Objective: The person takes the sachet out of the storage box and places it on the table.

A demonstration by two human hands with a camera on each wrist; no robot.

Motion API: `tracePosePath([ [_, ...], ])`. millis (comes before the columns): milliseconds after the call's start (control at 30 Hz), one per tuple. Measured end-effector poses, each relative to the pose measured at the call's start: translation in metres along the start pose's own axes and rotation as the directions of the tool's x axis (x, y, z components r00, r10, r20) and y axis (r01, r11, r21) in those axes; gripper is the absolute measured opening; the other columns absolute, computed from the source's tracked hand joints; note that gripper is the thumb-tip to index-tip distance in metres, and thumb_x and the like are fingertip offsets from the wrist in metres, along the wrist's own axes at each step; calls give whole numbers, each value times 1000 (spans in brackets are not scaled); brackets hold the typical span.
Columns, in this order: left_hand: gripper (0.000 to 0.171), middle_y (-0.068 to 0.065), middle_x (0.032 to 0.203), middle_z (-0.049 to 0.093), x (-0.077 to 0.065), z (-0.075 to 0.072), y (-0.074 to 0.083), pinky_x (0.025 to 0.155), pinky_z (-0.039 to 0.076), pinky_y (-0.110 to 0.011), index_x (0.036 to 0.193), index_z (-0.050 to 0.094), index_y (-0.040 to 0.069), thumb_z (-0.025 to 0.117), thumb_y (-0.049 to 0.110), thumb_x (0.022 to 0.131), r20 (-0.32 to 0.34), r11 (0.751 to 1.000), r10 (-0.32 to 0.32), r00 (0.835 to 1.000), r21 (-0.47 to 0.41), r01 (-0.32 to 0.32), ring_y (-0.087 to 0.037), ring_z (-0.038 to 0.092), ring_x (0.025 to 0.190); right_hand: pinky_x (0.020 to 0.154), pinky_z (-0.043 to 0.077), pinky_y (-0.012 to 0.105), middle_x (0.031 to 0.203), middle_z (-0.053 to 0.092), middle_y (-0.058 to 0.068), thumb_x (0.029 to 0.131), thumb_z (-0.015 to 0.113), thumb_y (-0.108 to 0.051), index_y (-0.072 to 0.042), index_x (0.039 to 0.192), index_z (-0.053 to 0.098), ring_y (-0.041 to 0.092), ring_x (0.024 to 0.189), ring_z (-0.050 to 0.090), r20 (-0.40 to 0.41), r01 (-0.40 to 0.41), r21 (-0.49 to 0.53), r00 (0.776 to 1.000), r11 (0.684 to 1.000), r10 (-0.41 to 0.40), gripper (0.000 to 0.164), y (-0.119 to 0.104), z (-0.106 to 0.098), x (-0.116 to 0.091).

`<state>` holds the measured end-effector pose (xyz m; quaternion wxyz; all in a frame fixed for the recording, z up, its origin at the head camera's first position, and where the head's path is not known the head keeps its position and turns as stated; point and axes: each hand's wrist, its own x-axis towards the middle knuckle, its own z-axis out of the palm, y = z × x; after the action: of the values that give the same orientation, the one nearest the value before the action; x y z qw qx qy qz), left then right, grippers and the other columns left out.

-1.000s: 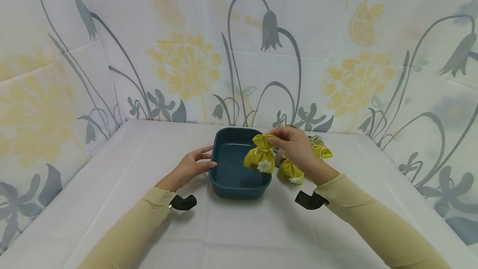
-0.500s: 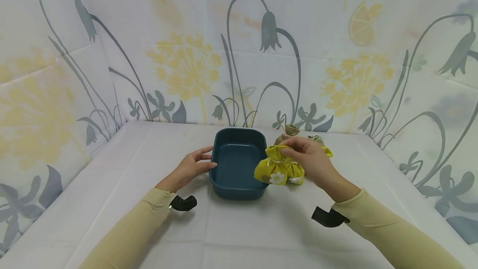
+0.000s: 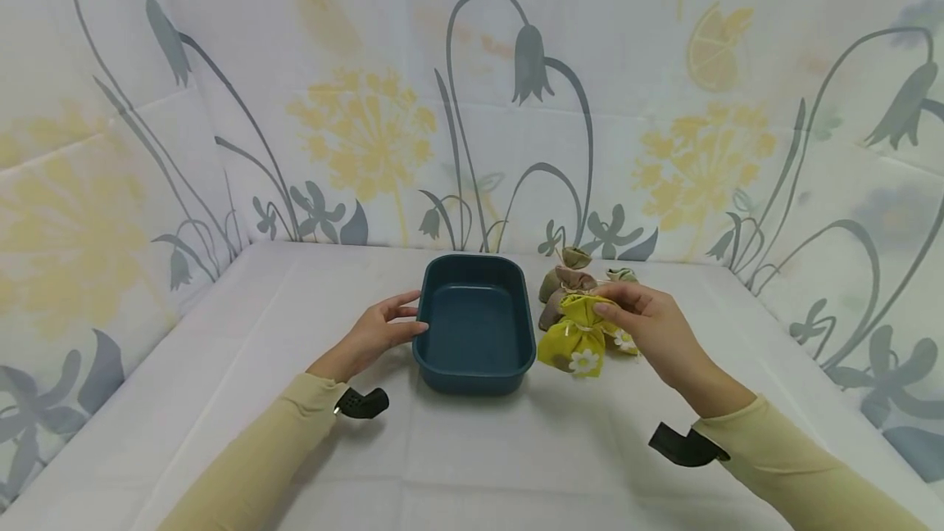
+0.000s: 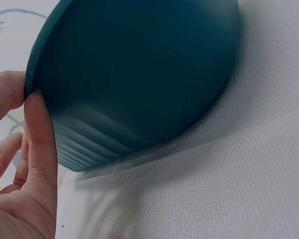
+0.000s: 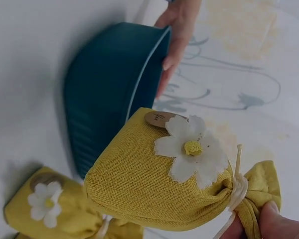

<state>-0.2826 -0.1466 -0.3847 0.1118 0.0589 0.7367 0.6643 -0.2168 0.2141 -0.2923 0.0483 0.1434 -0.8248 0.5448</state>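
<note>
A dark teal rectangular bin (image 3: 475, 383) stands on the white cloth, with nothing inside it. My left hand (image 3: 374, 336) pinches its left rim, thumb on one side and fingers on the other; the left wrist view shows this hold on the teal wall (image 4: 139, 59). Between thumb and fingertips, my right hand (image 3: 652, 326) holds a yellow drawstring pouch (image 3: 569, 344) by its gathered top. That pouch (image 5: 154, 174) bears a white fabric flower and a small brown tag. It hangs just right of the bin, in front of a second yellow pouch (image 5: 45, 206).
Behind the held pouch, a brownish pouch (image 3: 574, 279), an olive pouch (image 3: 575, 258) and a pale green pouch (image 3: 622, 274) cluster right of the bin, partly hidden. A flower-printed cloth (image 3: 369, 129) forms the back and side walls.
My right hand has carried the yellow pouch rightward and slightly down, from over the bin's right side to beside it. The pouches behind show more. My left hand and the bin stay put.
</note>
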Motion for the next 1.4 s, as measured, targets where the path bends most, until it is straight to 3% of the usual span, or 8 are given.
tracePosePath([
  [300, 69, -19, 131, 43, -2, 0, -1, 91, 46, -37, 143, 38, 14, 72, 13, 83, -10, 1000, 7, 1000, 19, -6, -23, 58, 104, 77, 46, 19, 93, 63, -9, 94, 58, -20, 8, 114, 56, 3, 86, 56, -32, -54, -78, 998, 996, 51, 35, 18, -21, -9],
  [967, 67, -18, 132, 43, -1, 0, 1, 93, 45, -39, 143, 39, 16, 70, 12, 84, -8, 1000, -7, 1000, 23, 8, -25, 56, 106, 76, 47, 16, 90, 62, -16, 95, 56, -21, 11, 115, 54, -1, 85, 57, -23, -109, -101, 994, 989, 107, 38, 61, -58, -10],
  [1133, 68, -19, 132, 43, 0, -1, 1, 93, 45, -39, 143, 39, 16, 71, 13, 83, -11, 1000, 1, 1000, 24, -1, -24, 56, 105, 76, 46, 17, 89, 62, -17, 95, 56, -21, 13, 115, 53, -2, 84, 56, -30, -113, -127, 993, 985, 110, 39, 64, -63, -6],
  [1400, 68, -19, 131, 43, -1, 0, 0, 92, 45, -39, 143, 39, 15, 71, 13, 83, -8, 1000, -3, 1000, 13, 3, -23, 57, 102, 77, 46, 18, 88, 60, -18, 95, 55, -17, 13, 116, 53, -2, 84, 55, -25, -145, -46, 989, 988, 144, 37, 80, -57, 6],
])
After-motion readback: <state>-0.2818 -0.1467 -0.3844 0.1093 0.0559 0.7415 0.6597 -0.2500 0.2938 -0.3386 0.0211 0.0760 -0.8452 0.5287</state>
